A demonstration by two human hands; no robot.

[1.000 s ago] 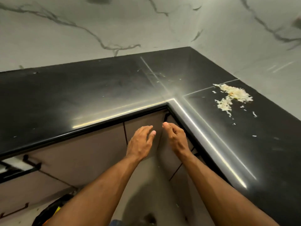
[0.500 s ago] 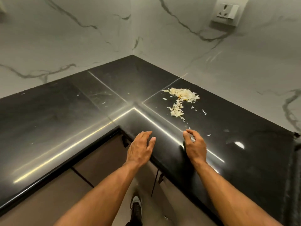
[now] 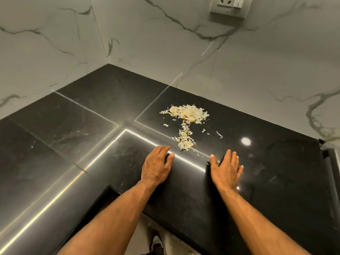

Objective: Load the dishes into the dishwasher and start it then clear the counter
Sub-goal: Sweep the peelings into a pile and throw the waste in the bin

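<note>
**Two hands come up to the food scraps on the bench**

A pile of pale food scraps [image 3: 185,124] lies on the black bench [image 3: 276,181], close to the corner where two marble walls meet. The pile is long. It has a big heap at the far end, by the wall, and a thin tail that runs back toward the person.

Both hands are flat on the bench, palms down, and hold nothing. The left hand [image 3: 156,167] has its fingers a little bent and loose. The right hand [image 3: 227,171] has its fingers straight and spread. The scraps lie just ahead of the hands and between them. The near tip of the tail is closer to the left hand, just past its fingertips. The right hand is a bit farther off to the side.

I think the next job is to sweep the scraps together, so the hands need to go forward and close in from both sides along the tail.

Half a second ago the hands were back at the edge of the bench, and the right hand was curled up. Now both have moved farther onto the bench, nearer the pile, and the right hand has opened out flat. The scraps have not moved.

A wall socket [image 3: 229,5] sits high on the right wall.
</note>
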